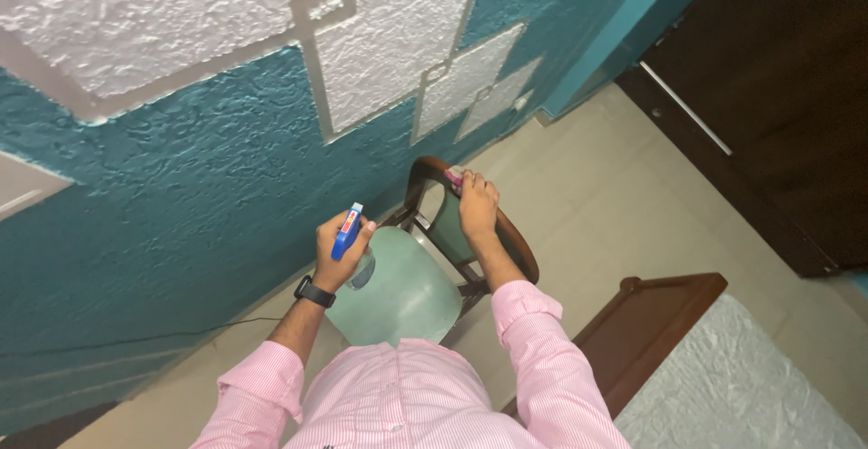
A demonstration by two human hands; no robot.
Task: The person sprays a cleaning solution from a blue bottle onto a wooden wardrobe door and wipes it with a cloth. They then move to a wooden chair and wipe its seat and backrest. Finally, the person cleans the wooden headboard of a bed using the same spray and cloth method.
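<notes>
Wooden chair back wiped, spray bottle held ready.
A small pink cloth (455, 176) was pressed by the right hand (477, 203) onto the curved top rail of the brown wooden chair with pale green seat (402, 291), at 12 o'clock; the left hand (336, 255) was closed around a blue-topped spray bottle (347, 232). Firm, even strokes along the rail would be advised.

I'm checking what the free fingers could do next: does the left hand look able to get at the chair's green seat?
Probably yes. The left hand hovers just above the green seat with nothing between them, though it is shut on a blue spray bottle.
</notes>
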